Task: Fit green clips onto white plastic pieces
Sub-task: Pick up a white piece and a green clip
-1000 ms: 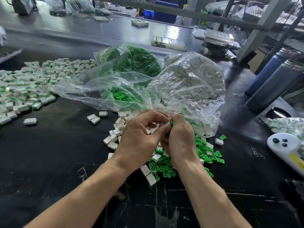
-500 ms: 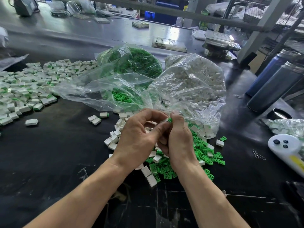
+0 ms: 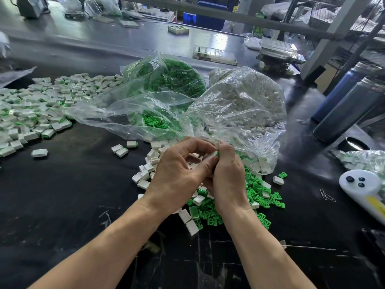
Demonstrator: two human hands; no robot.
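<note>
left hand [image 3: 177,176]: fingers curled, pinching | right hand [image 3: 227,176]: curled, pinching | hands touching

so the green clips [image 3: 258,190] are tiny bright green bits, scattered in a loose flat heap on the black bench [image 3: 62,205], spilling out near the mouth of a clear bag. one green clip [image 3: 218,153] is pinched up at the fingertips, mostly hidden. the white plastic pieces [image 3: 149,170] are small boxy rectangles, lying every which way just left of the green heap, some mixed into it. way off left there's a big spread of finished pieces [image 3: 37,113], white with green showing at the edges
</note>
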